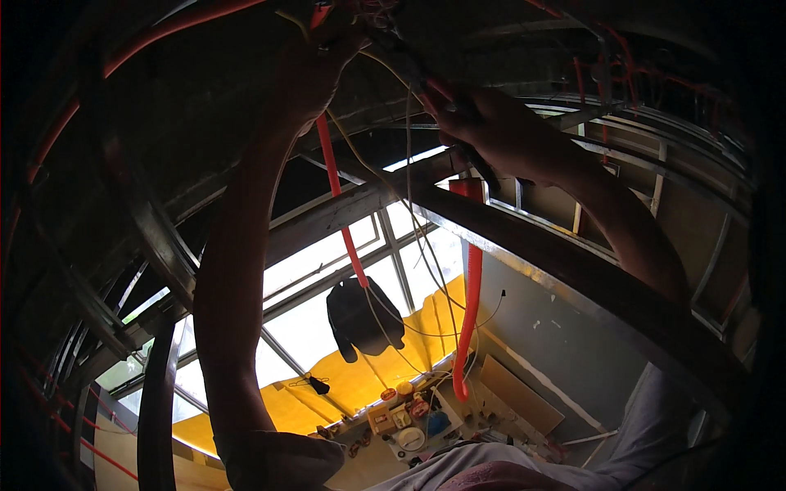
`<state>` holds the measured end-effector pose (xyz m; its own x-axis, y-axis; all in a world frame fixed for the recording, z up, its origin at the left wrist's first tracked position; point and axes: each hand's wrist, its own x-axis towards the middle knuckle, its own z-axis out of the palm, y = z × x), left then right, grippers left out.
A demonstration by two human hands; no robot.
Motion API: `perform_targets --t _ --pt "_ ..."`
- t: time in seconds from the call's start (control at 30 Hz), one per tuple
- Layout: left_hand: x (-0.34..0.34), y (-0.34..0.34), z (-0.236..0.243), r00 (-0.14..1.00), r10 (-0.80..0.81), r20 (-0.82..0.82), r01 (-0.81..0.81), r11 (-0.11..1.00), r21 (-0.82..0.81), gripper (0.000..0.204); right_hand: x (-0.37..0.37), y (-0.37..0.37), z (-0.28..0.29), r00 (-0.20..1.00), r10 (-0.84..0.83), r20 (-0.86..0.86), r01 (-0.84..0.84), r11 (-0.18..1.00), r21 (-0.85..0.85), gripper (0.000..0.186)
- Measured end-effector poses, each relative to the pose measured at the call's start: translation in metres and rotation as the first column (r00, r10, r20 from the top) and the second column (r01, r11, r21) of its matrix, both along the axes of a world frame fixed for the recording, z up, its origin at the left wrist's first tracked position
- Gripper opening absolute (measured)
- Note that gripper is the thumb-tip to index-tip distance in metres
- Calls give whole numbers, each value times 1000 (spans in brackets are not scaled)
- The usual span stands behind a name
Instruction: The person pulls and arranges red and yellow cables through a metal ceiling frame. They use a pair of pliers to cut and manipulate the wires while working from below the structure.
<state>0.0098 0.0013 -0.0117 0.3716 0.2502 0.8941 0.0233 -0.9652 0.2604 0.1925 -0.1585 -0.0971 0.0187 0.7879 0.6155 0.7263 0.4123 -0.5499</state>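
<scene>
Both my arms reach up toward the dark ceiling. My left hand (315, 78) is closed at the top of an orange-red flexible conduit (329, 155), which shows above and below it; deep shadow hides the fingertips. My right hand (499, 135) is wrapped round pliers (438, 88) with red and dark handles. Their jaws point up and left toward a tangle of thin wires (377, 12); whether they grip a wire is too dark to tell. A yellowish wire (350, 146) and a pale wire (409, 131) hang down between my hands.
Metal ceiling beams (573, 282) cross close below my arms. Another orange-red conduit (472, 303) hangs at the right. Far below, a dark jacket (360, 319) hangs before windows, over yellow sheeting (348, 393). Tools and containers (409, 421) lie beneath, beside a board (520, 393).
</scene>
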Motion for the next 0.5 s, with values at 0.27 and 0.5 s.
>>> perform_targets --t 0.27,0.5 --pt "3 5 1 1000 -28 -13 28 1000 11 32 9 -6 7 932 -218 291 181 972 149 34" --pt "7 7 1 1000 -3 21 2 998 57 34 5 -7 3 937 -233 262 199 969 148 37"
